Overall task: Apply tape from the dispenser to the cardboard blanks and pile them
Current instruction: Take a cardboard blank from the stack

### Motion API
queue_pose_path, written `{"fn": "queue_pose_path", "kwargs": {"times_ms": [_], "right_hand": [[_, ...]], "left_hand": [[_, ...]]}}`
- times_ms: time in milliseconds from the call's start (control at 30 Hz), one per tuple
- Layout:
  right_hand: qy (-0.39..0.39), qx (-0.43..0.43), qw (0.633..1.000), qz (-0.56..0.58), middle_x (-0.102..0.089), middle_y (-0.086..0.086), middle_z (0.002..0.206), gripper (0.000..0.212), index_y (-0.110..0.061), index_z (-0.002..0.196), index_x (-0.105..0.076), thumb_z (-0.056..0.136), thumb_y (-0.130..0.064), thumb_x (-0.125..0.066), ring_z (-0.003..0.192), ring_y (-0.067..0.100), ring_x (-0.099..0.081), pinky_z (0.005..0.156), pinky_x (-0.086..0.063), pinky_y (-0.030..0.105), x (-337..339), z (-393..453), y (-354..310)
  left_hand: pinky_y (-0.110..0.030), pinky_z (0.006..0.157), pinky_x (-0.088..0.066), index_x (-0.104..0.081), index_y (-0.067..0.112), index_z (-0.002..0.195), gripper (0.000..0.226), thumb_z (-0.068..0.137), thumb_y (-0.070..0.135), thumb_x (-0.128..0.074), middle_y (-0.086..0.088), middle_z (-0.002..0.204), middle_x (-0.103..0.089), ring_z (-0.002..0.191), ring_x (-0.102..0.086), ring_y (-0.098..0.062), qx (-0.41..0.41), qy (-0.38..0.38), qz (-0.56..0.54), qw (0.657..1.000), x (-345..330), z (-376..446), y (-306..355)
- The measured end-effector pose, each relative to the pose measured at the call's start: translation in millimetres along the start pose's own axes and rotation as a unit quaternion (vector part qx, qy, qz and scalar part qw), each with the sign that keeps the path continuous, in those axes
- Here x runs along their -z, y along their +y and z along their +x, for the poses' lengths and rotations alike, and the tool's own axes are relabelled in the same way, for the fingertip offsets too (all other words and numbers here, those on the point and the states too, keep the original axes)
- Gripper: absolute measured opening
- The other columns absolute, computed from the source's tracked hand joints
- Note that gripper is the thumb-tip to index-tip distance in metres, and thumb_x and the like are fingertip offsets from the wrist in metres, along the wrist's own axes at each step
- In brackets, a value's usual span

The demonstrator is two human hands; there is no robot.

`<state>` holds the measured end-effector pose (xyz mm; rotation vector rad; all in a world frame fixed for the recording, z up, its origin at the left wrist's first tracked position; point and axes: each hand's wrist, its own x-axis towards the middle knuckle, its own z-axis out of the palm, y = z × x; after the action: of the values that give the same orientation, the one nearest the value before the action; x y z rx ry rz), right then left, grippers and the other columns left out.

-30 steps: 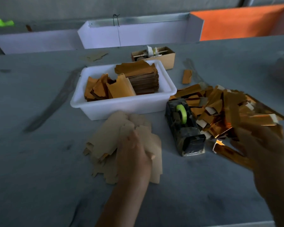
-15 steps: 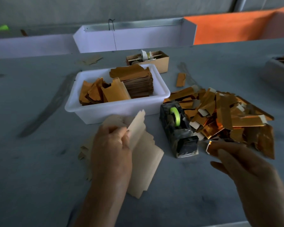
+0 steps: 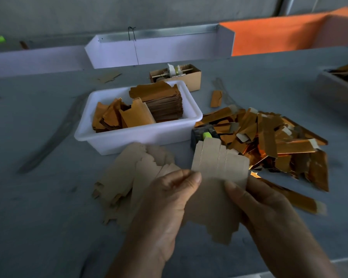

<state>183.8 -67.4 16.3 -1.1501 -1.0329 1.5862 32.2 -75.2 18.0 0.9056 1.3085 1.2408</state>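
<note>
Bin (image 3: 113, 137) of cardboard blanks (image 3: 165, 105) mid-table (image 3: 38, 217); small carton (image 3: 191, 77) behind it. Tape dispenser (image 3: 199, 133) just right of bin, heap of taped blanks (image 3: 269, 141) further right. Loose blanks (image 3: 127, 177) in front of bin. One blank (image 3: 215, 189) held between both hands, nearest.

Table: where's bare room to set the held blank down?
Free: the grey table left of the loose blanks, and the near edge below both hands. Crowded: between the white tub, tape dispenser and gold pile. Left hand and right hand pinch the held blank.
</note>
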Motion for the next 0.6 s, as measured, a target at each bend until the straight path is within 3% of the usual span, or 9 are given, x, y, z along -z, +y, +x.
{"fn": "queue_pose_path", "kwargs": {"times_ms": [67,133,233,333,433,500,600], "right_hand": [[0.016,0.007,1.0,-0.011,-0.073,-0.002,0.085,0.02,-0.018,0.082,-0.074,0.069,-0.024,-0.06,0.079,0.012,-0.068,0.06,-0.057,0.024,4,2,0],[0.038,0.01,0.999,-0.034,-0.072,0.001,0.083,0.018,-0.015,0.081,-0.073,0.069,-0.022,-0.062,0.078,0.015,-0.067,0.067,-0.055,0.03,8,3,2],[0.058,0.024,0.997,-0.036,-0.07,0.002,0.077,0.019,-0.013,0.077,-0.072,0.064,-0.022,-0.064,0.068,0.012,-0.063,0.069,-0.052,0.035,8,3,4],[0.059,0.035,0.997,-0.025,-0.069,0.006,0.077,0.016,-0.011,0.074,-0.072,0.063,-0.022,-0.065,0.07,0.015,-0.061,0.07,-0.051,0.038,7,4,6],[0.06,0.033,0.997,-0.035,-0.069,0.006,0.078,0.02,-0.011,0.076,-0.071,0.062,-0.024,-0.065,0.071,0.016,-0.062,0.071,-0.052,0.04,7,6,8],[0.066,0.042,0.995,-0.055,-0.069,0.004,0.075,0.019,-0.011,0.077,-0.07,0.064,-0.024,-0.066,0.069,0.013,-0.062,0.065,-0.053,0.033,4,6,8],[0.11,0.099,0.977,-0.156,-0.067,-0.007,0.068,0.007,-0.022,0.076,-0.067,0.074,-0.017,-0.07,0.058,0.002,-0.058,0.054,-0.044,0.021,-1,5,12]], "left_hand": [[-0.032,0.071,-0.046,-0.076,0.027,0.079,0.032,0.056,0.049,-0.071,0.003,0.077,-0.073,0.077,-0.065,-0.015,-0.001,0.013,-0.006,1.0,0,2,0],[-0.038,0.084,-0.049,-0.076,0.026,0.082,0.031,0.057,0.045,-0.078,-0.001,0.085,-0.075,0.087,-0.067,-0.021,0.019,0.017,-0.022,0.999,1,4,-1],[-0.041,0.086,-0.05,-0.076,0.023,0.084,0.029,0.062,0.04,-0.082,-0.003,0.086,-0.075,0.085,-0.07,-0.022,0.037,-0.025,0.012,0.999,-1,3,-2],[-0.033,0.076,-0.055,-0.075,0.02,0.086,0.034,0.056,0.037,-0.08,-0.002,0.084,-0.076,0.081,-0.072,-0.018,0.046,-0.033,0.022,0.998,-5,2,-2],[-0.022,0.067,-0.054,-0.072,0.018,0.091,0.027,0.068,0.03,-0.078,0.005,0.083,-0.076,0.077,-0.072,-0.01,0.03,-0.019,0.062,0.997,-6,3,-3],[-0.014,0.061,-0.052,-0.071,0.02,0.092,0.018,0.076,0.025,-0.076,0.008,0.082,-0.075,0.075,-0.07,-0.005,0.019,-0.008,0.08,0.997,-6,3,-5],[-0.012,0.056,-0.051,-0.071,0.022,0.087,0.012,0.077,0.026,-0.076,0.01,0.077,-0.074,0.07,-0.069,-0.003,-0.005,0.028,0.123,0.992,-10,3,-9]]}}
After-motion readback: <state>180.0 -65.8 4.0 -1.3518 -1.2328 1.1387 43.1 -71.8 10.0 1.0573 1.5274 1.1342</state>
